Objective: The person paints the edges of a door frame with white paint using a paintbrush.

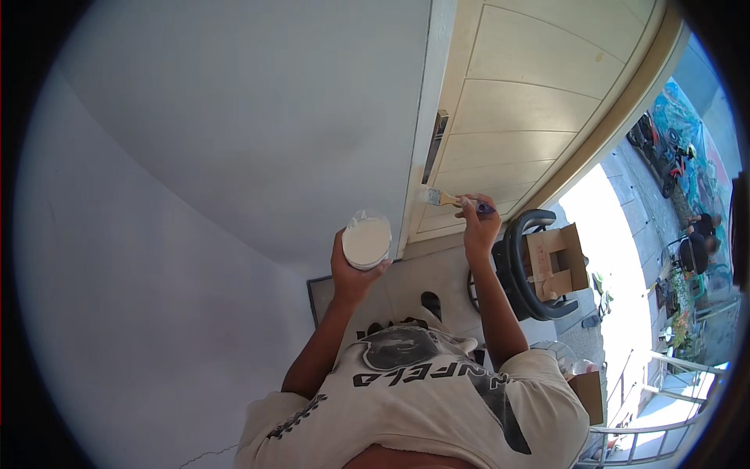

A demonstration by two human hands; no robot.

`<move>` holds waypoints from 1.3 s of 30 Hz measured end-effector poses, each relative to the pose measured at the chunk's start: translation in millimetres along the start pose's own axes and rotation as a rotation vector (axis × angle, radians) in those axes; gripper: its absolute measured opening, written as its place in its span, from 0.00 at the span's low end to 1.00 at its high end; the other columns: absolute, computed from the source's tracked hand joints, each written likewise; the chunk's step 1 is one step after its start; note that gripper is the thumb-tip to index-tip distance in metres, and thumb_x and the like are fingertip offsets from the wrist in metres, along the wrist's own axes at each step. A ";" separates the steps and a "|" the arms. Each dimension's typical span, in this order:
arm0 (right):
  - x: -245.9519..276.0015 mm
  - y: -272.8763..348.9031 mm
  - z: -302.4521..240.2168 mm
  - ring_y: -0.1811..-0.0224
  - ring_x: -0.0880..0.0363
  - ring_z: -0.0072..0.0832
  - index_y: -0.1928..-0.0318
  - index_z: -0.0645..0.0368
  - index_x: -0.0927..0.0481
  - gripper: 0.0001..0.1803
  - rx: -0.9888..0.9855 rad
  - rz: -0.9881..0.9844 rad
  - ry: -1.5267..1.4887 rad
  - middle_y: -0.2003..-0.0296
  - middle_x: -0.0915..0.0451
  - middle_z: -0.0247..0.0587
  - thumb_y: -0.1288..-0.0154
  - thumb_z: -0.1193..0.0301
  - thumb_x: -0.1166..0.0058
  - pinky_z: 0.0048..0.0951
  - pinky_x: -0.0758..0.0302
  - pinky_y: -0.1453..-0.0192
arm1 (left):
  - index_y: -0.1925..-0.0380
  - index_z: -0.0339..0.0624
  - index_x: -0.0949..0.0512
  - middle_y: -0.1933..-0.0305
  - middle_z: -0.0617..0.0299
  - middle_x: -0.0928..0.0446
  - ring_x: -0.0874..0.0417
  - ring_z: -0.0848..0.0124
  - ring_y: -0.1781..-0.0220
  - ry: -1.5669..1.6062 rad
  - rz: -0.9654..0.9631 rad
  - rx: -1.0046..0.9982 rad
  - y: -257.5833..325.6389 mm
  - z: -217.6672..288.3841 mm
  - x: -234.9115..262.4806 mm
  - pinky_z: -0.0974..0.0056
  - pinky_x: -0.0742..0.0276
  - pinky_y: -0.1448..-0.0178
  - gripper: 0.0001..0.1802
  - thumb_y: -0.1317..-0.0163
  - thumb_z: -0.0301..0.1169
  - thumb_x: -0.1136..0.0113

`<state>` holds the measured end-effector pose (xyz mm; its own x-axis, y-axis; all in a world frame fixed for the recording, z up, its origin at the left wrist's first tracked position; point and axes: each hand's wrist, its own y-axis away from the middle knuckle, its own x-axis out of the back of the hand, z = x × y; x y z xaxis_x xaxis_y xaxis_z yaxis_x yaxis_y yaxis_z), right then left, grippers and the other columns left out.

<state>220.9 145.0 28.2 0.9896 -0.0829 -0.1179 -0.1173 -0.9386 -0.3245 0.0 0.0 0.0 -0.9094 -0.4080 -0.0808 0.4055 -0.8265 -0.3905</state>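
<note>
Nearest the camera, a pale T-shirt (422, 391) with dark print covered the person's chest. Beyond it, out in front, a round whitish tub (367, 262) stood in the curled grip of the left hand (351, 279), nearly full of smooth cream-coloured paint (367, 238). Level with it, the right hand (481, 227) pinched the handle of a paintbrush (448, 200), its pale bristles at the edge of a cream panelled door (531, 109), just below a metal handle plate (435, 146); whether they touched could not be told. Plain whitish wall (258, 117) filled the left side, above a tiled floor (402, 293). To the right, an open cardboard box (539, 258) rested on a black chair (512, 270), its inside unclear. Farther out lay sunlit paving (625, 195) and a blue-green painted wall (672, 102).
</note>
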 end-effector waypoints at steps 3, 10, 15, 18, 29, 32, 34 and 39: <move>-10.4 3.7 -15.8 0.58 0.13 0.29 0.52 0.66 0.21 0.09 0.013 0.048 -0.055 0.58 0.13 0.48 0.27 0.73 0.41 0.27 0.15 0.60 | 0.39 0.38 0.32 0.46 0.56 0.22 0.19 0.66 0.42 0.045 -0.028 -0.035 -9.1 4.3 13.9 0.59 0.22 0.37 0.42 0.55 0.25 0.19; 37.3 -45.0 -19.1 0.58 0.14 0.30 0.52 0.67 0.22 0.08 -0.091 0.096 -0.162 0.60 0.14 0.48 0.27 0.75 0.43 0.27 0.14 0.62 | 0.39 0.37 0.32 0.46 0.56 0.22 0.19 0.67 0.42 0.012 -0.004 -0.042 -34.8 -7.6 -49.8 0.60 0.21 0.38 0.44 0.57 0.25 0.18; 66.0 -78.1 -24.5 0.56 0.14 0.31 0.51 0.65 0.24 0.08 -0.122 0.063 -0.220 0.57 0.16 0.49 0.24 0.73 0.47 0.28 0.15 0.59 | 0.38 0.37 0.33 0.45 0.56 0.22 0.19 0.67 0.42 0.004 0.004 -0.034 -53.1 -5.2 -87.0 0.60 0.21 0.38 0.45 0.56 0.24 0.19; 83.7 -105.1 -33.9 0.56 0.15 0.31 0.51 0.63 0.25 0.07 -0.145 0.011 -0.292 0.56 0.17 0.49 0.24 0.74 0.49 0.27 0.16 0.58 | 0.37 0.37 0.34 0.44 0.56 0.22 0.20 0.67 0.41 -0.092 0.023 -0.047 -58.2 -6.1 -111.3 0.60 0.21 0.37 0.45 0.57 0.22 0.19; 82.6 -190.7 -98.2 0.56 0.15 0.32 0.53 0.64 0.25 0.05 0.056 -0.597 -0.494 0.58 0.17 0.49 0.27 0.78 0.50 0.32 0.17 0.56 | 0.35 0.36 0.35 0.43 0.54 0.25 0.22 0.65 0.40 -0.113 0.166 -0.057 -63.8 -13.1 -188.3 0.58 0.23 0.36 0.50 0.59 0.27 0.16; 68.1 -203.0 -121.8 0.57 0.15 0.29 0.55 0.65 0.23 0.06 0.214 -0.803 -0.391 0.61 0.16 0.45 0.31 0.81 0.46 0.29 0.19 0.55 | 0.36 0.36 0.35 0.43 0.53 0.26 0.22 0.64 0.40 -0.121 0.198 -0.034 -67.2 -20.5 -198.4 0.59 0.24 0.35 0.51 0.60 0.28 0.15; 59.0 -206.3 -132.5 0.59 0.15 0.26 0.56 0.66 0.22 0.05 0.256 -0.925 -0.273 0.63 0.16 0.42 0.32 0.81 0.45 0.28 0.19 0.55 | 0.36 0.36 0.35 0.42 0.54 0.26 0.22 0.64 0.40 -0.107 0.216 -0.016 -66.9 -20.0 -202.5 0.59 0.25 0.35 0.51 0.60 0.29 0.15; 41.9 -196.9 -148.2 0.64 0.15 0.27 0.58 0.65 0.21 0.06 0.467 -1.221 0.134 0.67 0.16 0.42 0.36 0.80 0.41 0.26 0.21 0.58 | 0.36 0.37 0.35 0.42 0.54 0.27 0.22 0.65 0.40 -0.135 0.230 -0.006 -62.1 -14.5 -207.2 0.59 0.25 0.35 0.51 0.61 0.30 0.14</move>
<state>297.9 276.7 226.2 0.4760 0.6738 0.5652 0.8623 -0.2313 -0.4504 161.9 141.5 27.7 -0.7728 -0.6330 -0.0453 0.5990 -0.7040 -0.3815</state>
